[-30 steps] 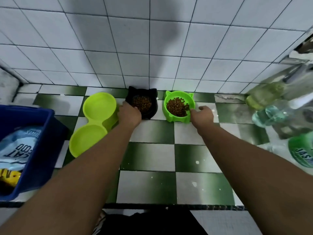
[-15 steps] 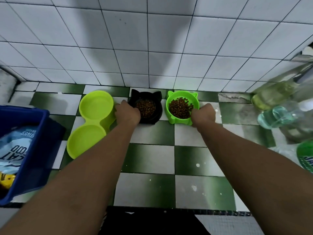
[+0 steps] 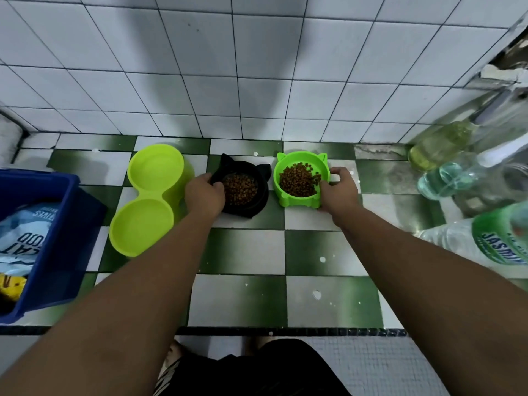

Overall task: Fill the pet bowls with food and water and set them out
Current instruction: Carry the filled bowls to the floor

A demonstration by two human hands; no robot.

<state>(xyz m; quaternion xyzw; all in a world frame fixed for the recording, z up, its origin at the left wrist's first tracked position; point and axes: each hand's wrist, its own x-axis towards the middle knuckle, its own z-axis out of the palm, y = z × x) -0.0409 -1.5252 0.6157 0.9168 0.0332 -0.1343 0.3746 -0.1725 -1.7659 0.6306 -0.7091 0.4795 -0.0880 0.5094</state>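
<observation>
Head view, left hand (image 3: pixel 204 192) gripping black bowl (image 3: pixel 263 192) rim

Three bowls (image 3: pixel 155 172) (image 3: pixel 264 192) (image 3: pixel 297 200), two hands (image 3: pixel 204 194) (image 3: pixel 338 190).

Left hand (image 3: pixel 204 195) hides the black bowl's (image 3: pixel 263 192) left rim; frame edges cut the blue crate (image 3: pixel 54 232) and blurred bottles (image 3: pixel 445 178).

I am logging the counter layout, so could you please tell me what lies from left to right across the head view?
blue crate → yellow-green double bowl → left hand gripping the black bowl → green bowl held by the right hand → bottles
</observation>
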